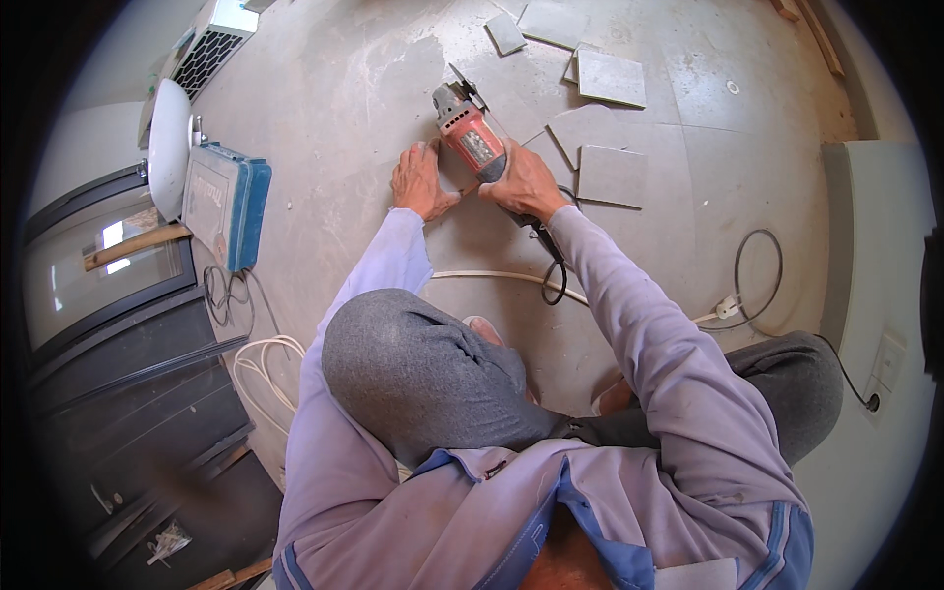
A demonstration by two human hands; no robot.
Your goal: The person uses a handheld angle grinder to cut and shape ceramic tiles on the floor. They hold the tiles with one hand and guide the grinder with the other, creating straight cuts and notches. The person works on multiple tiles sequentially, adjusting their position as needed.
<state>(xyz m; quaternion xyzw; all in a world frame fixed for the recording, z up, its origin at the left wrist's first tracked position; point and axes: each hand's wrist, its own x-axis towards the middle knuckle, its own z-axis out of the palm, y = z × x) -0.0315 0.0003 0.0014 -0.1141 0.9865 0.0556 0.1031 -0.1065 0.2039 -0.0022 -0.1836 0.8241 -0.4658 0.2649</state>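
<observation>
My right hand (531, 183) is wrapped round the rear body of a red and grey angle grinder (476, 143). The disc and guard of the grinder point away from me, toward the far side. Just left of the tool, my left hand (423, 181) is low at the floor, fingers and thumb curled at the edge of what looks like a grey tile piece (455, 169). The grinder hides much of that piece. A black power cord (558, 278) trails from the grinder toward me. Whether the disc is spinning cannot be made out.
Several grey tiles (612, 177) lie right of and beyond the grinder. A pale cable (501, 274) crosses the floor before my feet, reaching a white connector (728, 308) at right. A blue tool case (251, 211) stands at left, near dark framed panels (128, 393) and a coiled cable (264, 369).
</observation>
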